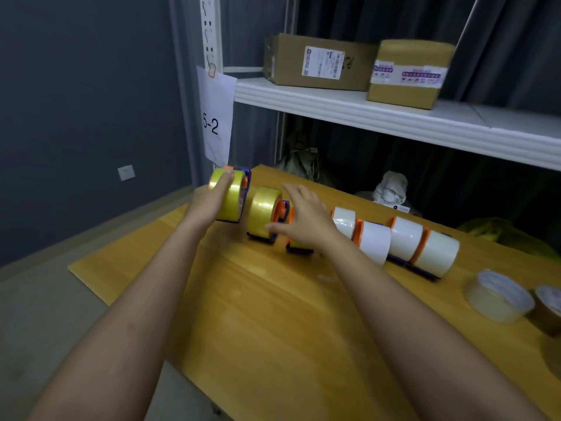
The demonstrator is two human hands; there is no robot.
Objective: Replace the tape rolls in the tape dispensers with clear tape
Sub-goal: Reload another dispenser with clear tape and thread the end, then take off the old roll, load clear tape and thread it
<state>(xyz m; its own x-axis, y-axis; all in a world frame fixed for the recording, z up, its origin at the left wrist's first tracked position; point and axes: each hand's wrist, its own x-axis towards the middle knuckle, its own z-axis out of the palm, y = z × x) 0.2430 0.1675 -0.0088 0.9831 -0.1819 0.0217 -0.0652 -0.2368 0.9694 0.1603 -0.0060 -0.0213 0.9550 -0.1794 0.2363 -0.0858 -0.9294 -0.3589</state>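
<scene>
Left hand is up at the far left corner of the wooden table, fingers curled over a glossy yellow tape roll seated in a blue-and-orange dispenser, lifted a little off the surface by the look of it. Right hand hovers flat, fingers spread wide and relaxed, holding nothing, just over the second yellow roll, which sits in its own dispenser standing on the table. A third dispenser is mostly hidden under that palm; hard to say what it carries.

To the right, a row of four dispensers loaded with pale, milky rolls, orange hubs between them, packed side by side. Nearer the right edge lie two loose rolls on their flat sides: a translucent clear one touching a brown one, which is cut off by the frame.

Behind the table stands a white metal shelf with two taped cardboard boxes. A paper sheet marked "5-2" hangs from the upright.
</scene>
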